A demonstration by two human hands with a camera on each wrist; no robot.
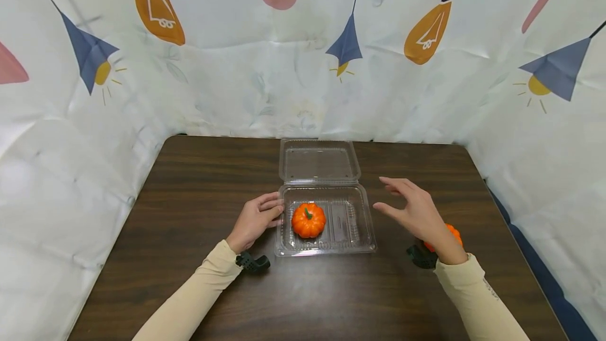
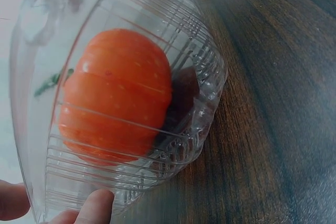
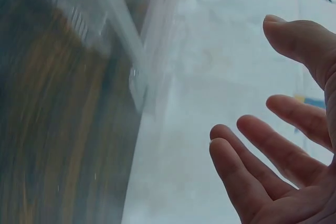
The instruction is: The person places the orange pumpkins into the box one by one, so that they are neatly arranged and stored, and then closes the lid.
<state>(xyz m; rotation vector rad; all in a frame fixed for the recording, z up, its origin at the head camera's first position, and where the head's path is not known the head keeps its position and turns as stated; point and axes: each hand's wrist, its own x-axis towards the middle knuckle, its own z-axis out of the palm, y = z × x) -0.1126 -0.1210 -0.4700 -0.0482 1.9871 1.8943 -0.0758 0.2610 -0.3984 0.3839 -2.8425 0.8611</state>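
A clear plastic clamshell container [image 1: 347,225] lies on the table, its lid [image 1: 317,161] folded back away from me. Inside, towards the left, sits a small orange pumpkin [image 1: 308,220] with a green stem, also showing through the clear wall as a pumpkin [image 2: 118,95] in the left wrist view. My left hand [image 1: 255,220] holds the container's left edge, thumb and fingertips [image 2: 98,205] at the rim and wall. To the right of the container, my right hand [image 1: 414,209] hovers with nothing in it, thumb and fingers spread apart. A second orange pumpkin [image 1: 454,233] is partly hidden behind my right wrist.
The dark wood table [image 1: 213,172] stands against a white patterned cloth [image 1: 222,83] that hangs behind and at both sides. Dark wrist-worn devices [image 1: 253,262] sit on both wrists. Dark blue material [image 1: 530,262] lies beyond the table's right edge.
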